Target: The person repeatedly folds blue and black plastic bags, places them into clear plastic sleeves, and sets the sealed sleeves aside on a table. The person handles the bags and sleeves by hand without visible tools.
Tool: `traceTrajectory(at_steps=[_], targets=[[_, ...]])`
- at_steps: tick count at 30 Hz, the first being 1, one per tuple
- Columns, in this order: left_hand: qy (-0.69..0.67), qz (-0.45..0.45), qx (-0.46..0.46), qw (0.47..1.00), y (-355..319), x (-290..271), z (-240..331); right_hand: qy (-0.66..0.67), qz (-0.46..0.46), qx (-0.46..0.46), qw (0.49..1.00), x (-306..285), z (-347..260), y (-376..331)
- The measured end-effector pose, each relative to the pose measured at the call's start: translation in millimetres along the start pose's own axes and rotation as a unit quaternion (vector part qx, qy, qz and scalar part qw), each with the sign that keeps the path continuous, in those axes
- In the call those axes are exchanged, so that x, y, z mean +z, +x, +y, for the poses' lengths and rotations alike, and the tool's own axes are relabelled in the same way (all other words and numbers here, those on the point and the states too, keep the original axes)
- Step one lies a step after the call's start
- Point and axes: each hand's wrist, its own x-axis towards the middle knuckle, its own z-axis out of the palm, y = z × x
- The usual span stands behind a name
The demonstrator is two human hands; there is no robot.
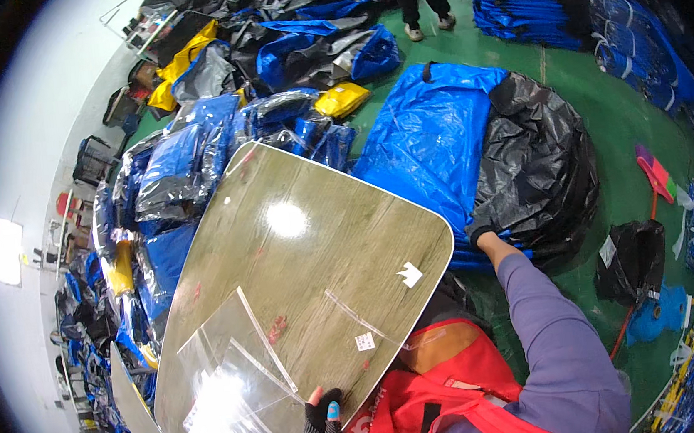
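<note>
Head view showed a green floor [606, 133] crowded with blue and black bags, heaped from nine o'clock round to two o'clock. Largest near the person lay a blue-and-black bag [474, 146] at about two o'clock from the desk. The desk [316, 244], a wood-grain top with rounded corners, filled the centre and tilted toward seven o'clock. Clear plastic sleeves [230, 395] lay spread on its lower part, at seven o'clock, with a small white label [365, 342] and a white scrap [409, 275] farther toward three o'clock.

The right hand [480, 233], gloved in black, reached out at three o'clock and seemed clenched on the bag's edge, though the grip was partly hidden. The left hand [327, 427], in a dark fingerless glove, rested at six o'clock on the desk's near rim, fingers curled over it beside the sleeves.

Judging by this, a hard pull could drag the bulky bag against the desk corner and snag the thin film. The glossy sleeves could slide off the sloping top if the desk were jolted.
</note>
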Motion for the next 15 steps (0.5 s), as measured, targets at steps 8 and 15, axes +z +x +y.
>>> traceTrajectory(at_steps=[8, 15], targets=[[-0.068, 0.086, 0.003, 0.994, -21.4, 4.2, -24.7, 0.097, 0.077, 0.035, 0.992, 39.7, -9.6, 48.8], [0.26, 0.064, 0.178, 0.947, 44.3, 39.4, -2.9, 0.195, 0.053, 0.115, 0.973, 38.2, 35.5, 129.8]])
